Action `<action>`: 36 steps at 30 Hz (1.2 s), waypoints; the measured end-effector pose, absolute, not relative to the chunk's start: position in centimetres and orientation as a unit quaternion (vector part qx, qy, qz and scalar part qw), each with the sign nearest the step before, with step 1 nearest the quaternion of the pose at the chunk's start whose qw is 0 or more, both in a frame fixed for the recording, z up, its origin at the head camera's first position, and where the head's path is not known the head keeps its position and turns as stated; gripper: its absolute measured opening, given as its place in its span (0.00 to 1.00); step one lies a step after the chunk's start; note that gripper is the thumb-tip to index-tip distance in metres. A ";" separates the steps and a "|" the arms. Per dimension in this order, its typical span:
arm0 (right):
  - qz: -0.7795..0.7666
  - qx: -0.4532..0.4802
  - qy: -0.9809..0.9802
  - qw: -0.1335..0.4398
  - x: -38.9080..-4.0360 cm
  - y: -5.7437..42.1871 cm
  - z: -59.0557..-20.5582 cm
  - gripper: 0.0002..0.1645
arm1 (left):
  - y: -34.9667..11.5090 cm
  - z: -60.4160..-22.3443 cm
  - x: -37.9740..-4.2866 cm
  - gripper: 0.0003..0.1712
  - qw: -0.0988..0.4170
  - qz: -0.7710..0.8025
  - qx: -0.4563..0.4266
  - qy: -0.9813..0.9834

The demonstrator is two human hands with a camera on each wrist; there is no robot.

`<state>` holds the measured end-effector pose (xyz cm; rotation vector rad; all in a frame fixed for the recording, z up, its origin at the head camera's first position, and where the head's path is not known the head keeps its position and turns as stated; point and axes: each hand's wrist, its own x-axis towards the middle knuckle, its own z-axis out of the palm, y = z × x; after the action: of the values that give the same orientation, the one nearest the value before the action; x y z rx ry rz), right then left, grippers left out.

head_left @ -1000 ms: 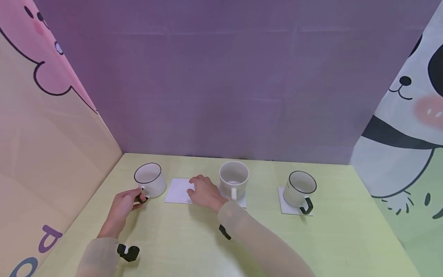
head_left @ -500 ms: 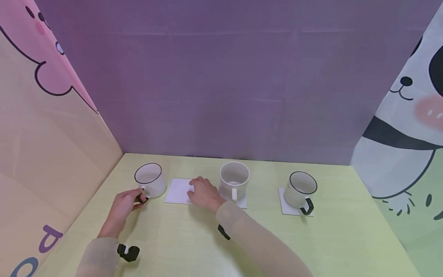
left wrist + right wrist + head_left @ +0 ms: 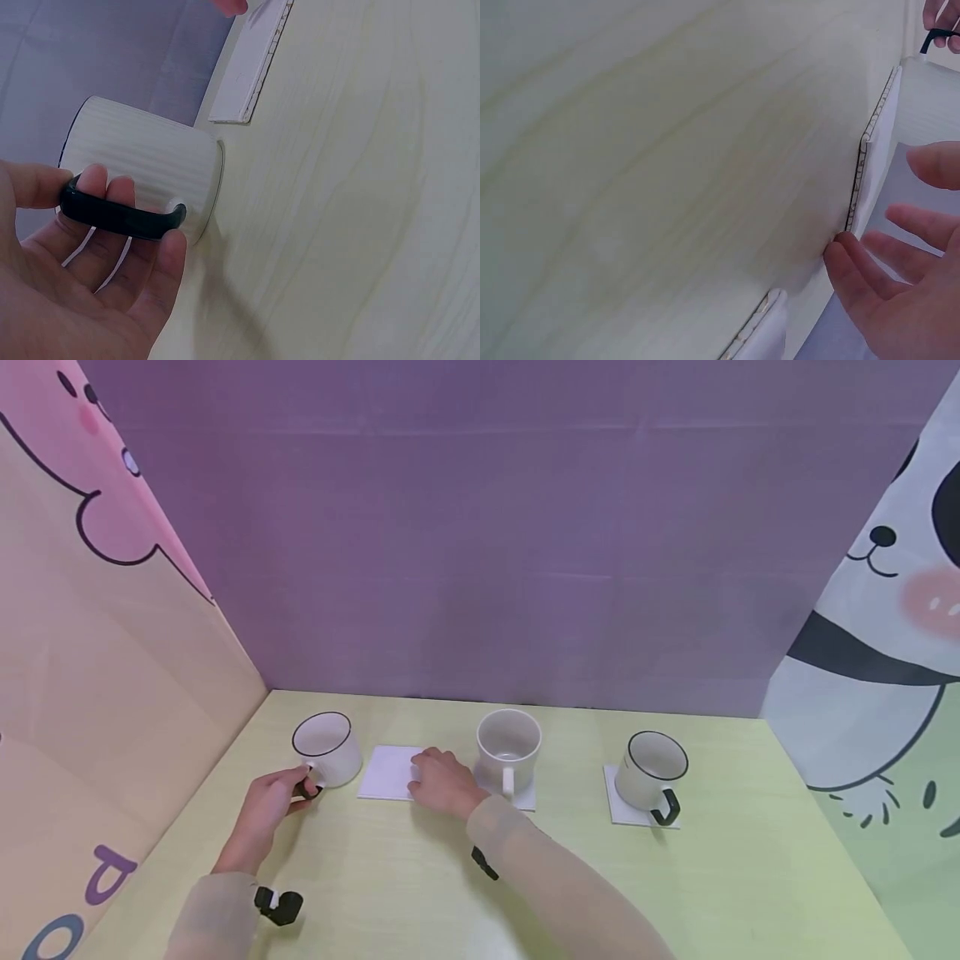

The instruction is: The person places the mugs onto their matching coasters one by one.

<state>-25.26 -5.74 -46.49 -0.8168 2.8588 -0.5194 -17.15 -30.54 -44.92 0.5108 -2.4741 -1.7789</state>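
A white mug with a dark rim stands on the table at the left. My left hand holds its black handle, fingers curled through it and the thumb at its upper end. The mug's ribbed side shows in the left wrist view. Just right of the mug lies a white cardboard coaster with nothing on it. My right hand is over the coaster's right end, covering part of it. In the right wrist view its lower fingertips meet the coaster's edge, while the thumb and other fingers are spread and relaxed.
A white mug with a white handle stands on a coaster just right of my right hand. Farther right, a dark-rimmed mug with a black handle sits on another coaster. A purple backdrop rises behind the table.
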 end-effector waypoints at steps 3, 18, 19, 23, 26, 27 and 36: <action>-0.160 -0.274 0.946 0.059 -25.3 -5.7 -46.6 0.27 | -30.6 -44.9 -17.1 0.28 0.021 -0.571 0.168 -0.803; -0.108 -0.288 0.950 0.056 -25.5 -5.5 -46.7 0.24 | -30.4 -45.0 -17.2 0.29 0.025 -0.574 0.162 -0.802; -0.106 -0.288 0.950 0.055 -25.5 -5.5 -46.7 0.23 | -30.4 -45.0 -17.2 0.28 0.026 -0.574 0.163 -0.802; -0.100 -0.290 0.950 0.053 -25.6 -5.7 -46.8 0.21 | -30.5 -45.0 -17.2 0.28 0.027 -0.574 0.167 -0.801; -0.098 -0.291 0.950 0.052 -25.6 -5.7 -46.8 0.20 | -30.5 -44.9 -17.2 0.27 0.026 -0.578 0.168 -0.798; -0.099 -0.290 0.951 0.050 -25.6 -5.7 -46.8 0.19 | -30.6 -44.9 -17.2 0.27 0.026 -0.579 0.168 -0.798; -0.101 -0.287 0.952 0.033 -25.1 -5.7 -47.0 0.16 | -30.5 -44.8 -17.1 0.27 0.017 -0.569 0.149 -0.809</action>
<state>-25.13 -5.70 -47.01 -0.8838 2.9292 -0.3107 -17.09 -30.54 -44.78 0.4618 -2.5137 -1.7688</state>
